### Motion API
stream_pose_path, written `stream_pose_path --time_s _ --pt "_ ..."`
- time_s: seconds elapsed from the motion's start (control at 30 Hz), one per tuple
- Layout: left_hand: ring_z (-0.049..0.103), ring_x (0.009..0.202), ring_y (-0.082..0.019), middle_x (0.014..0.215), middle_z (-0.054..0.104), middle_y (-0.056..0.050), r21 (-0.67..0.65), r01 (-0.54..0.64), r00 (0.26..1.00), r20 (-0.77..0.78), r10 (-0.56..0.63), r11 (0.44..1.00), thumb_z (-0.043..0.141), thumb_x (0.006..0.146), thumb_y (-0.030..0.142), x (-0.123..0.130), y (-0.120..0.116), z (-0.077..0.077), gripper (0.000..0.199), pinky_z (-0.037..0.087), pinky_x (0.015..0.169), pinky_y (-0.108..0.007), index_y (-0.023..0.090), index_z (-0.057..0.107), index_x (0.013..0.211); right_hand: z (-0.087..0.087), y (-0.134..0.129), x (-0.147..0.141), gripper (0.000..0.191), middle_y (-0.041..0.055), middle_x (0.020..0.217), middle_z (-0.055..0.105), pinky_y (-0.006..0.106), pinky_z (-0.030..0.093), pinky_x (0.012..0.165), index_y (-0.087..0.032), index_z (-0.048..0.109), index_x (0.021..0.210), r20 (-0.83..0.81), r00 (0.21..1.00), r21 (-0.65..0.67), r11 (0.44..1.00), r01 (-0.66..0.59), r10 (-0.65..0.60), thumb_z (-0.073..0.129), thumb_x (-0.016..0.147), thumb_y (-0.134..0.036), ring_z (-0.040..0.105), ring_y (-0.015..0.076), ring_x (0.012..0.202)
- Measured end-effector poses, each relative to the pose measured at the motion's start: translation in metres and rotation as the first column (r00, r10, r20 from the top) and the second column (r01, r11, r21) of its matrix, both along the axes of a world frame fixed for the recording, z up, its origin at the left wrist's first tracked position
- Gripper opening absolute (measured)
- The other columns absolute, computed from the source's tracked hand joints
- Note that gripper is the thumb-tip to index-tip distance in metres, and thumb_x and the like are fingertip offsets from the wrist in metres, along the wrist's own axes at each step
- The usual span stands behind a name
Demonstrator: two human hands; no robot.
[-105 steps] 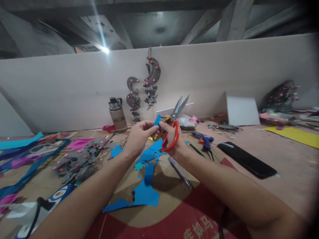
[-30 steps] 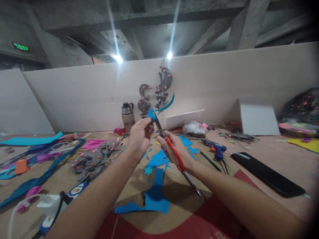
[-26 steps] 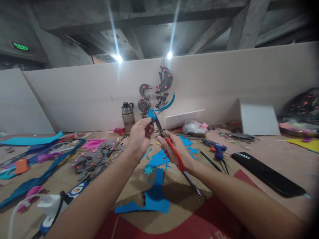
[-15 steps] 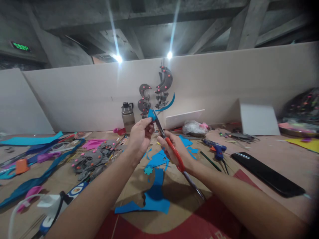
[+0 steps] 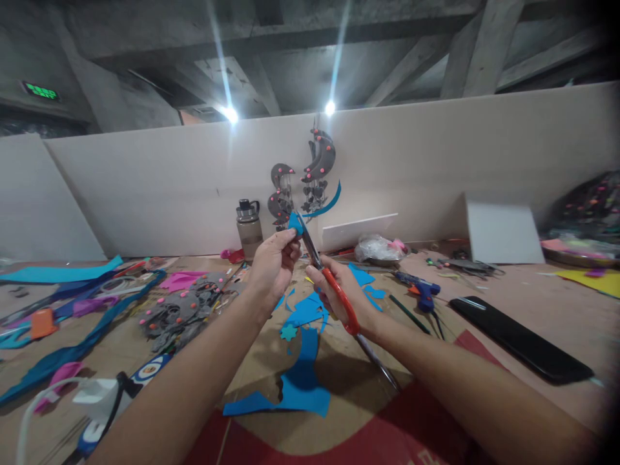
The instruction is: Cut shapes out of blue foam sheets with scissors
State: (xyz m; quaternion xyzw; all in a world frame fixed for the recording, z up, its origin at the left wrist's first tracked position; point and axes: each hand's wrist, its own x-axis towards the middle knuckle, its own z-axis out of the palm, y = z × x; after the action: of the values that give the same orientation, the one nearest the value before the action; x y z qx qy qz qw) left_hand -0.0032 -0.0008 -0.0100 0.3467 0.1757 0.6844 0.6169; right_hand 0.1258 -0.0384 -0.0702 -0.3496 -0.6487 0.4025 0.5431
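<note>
Pinched between the fingertips of my left hand (image 5: 275, 261) is a small piece of blue felt (image 5: 295, 223), held up above the table. A narrow curved blue strip (image 5: 329, 205) stretches out to the right from beside it. My right hand (image 5: 345, 290) grips scissors (image 5: 339, 292) with red handles, their blades pointing up and away against the felt's right edge. Whether the blades are fully closed is hard to make out. Below lie blue felt scraps (image 5: 307, 311), a small blue flower shape (image 5: 289, 332) and a larger blue offcut (image 5: 303, 381).
Grey moon-shaped hangings (image 5: 320, 155) with pink dots are in front of the white partition (image 5: 411, 161). A bottle (image 5: 249, 229) stands at the back. Grey felt pieces (image 5: 181, 307) lie left; a blue glue gun (image 5: 423, 290), a green pencil (image 5: 409, 314) and a black phone-like slab (image 5: 520, 339) lie right.
Almost nothing differs. Both hands, the felt and the scissors stay in nearly the same place, with only a very slight shift.
</note>
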Motion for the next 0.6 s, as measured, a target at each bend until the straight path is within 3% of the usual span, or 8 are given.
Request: stream_pose_path --time_s 0.6 --pt "0.052 0.049 -0.004 0.058 0.061 0.0 -0.018 0.023 0.996 -0.083 -0.025 1.0 0.072 0.064 0.005 -0.0089 0.0025 0.0065 0.01 0.041 0.048 -0.013 0.01 0.063 0.064 0.0083 -0.0032 0.0022 0.032 -0.0074 0.06 0.041 0.019 0.028 0.041 -0.022 0.047 0.083 0.067 0.998 0.022 1.0 0.011 -0.013 0.063 0.086 -0.049 0.036 0.0061 0.045"
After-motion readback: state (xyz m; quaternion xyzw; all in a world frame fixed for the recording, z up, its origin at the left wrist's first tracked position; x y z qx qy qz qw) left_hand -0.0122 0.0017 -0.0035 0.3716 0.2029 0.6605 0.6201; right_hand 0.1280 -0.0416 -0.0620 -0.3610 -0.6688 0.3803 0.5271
